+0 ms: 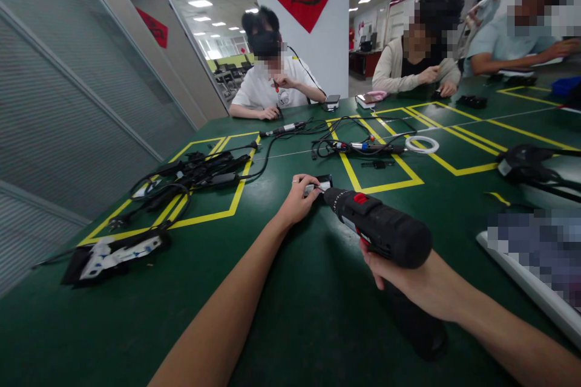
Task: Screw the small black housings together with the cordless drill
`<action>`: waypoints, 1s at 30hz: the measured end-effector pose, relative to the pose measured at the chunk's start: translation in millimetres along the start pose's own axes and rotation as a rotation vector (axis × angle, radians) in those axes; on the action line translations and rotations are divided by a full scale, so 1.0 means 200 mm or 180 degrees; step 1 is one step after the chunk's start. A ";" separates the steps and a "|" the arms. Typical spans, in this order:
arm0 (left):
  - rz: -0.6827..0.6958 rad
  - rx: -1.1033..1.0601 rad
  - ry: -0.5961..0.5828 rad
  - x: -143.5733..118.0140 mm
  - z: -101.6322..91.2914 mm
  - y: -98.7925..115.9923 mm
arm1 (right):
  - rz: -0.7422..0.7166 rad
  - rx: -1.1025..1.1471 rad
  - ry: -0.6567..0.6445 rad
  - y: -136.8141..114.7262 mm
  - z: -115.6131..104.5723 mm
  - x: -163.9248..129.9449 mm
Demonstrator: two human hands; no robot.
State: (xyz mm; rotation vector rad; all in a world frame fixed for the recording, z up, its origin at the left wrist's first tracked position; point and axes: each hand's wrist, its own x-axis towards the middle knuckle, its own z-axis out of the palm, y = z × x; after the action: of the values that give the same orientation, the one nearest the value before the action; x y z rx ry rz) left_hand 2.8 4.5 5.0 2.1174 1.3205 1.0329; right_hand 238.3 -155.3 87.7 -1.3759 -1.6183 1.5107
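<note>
My right hand is wrapped round the handle of a black cordless drill with a red switch on top. The drill lies nearly level, its chuck and bit pointing away from me. At the bit's tip is a small dark block with a pale face. My left hand grips this block from the left, fingers bent over it close to the bit. Whether the bit touches the block or a screw in it I cannot tell. The drill body hides part of my right fingers.
Black cables and adapters lie at left, near a dark pouch. Electric screwdrivers and a white ring lie beyond my hands. A pale-edged tray is at right. Several people sit across the green table.
</note>
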 end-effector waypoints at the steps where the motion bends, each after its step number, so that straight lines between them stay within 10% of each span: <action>1: -0.0003 -0.0016 0.0002 0.00 0.00 0.00 | 0.0003 -0.0028 -0.0011 0.01 0.00 0.00; 30: -0.0113 -0.0044 -0.0049 0.00 -0.02 0.02 | -0.0050 0.0051 -0.0087 0.00 0.00 0.00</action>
State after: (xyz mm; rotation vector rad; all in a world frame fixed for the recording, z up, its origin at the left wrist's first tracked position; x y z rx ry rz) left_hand 2.6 2.9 9.9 2.0803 1.3348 1.0065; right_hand 237.4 -155.6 87.4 -1.3362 -1.6263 1.5365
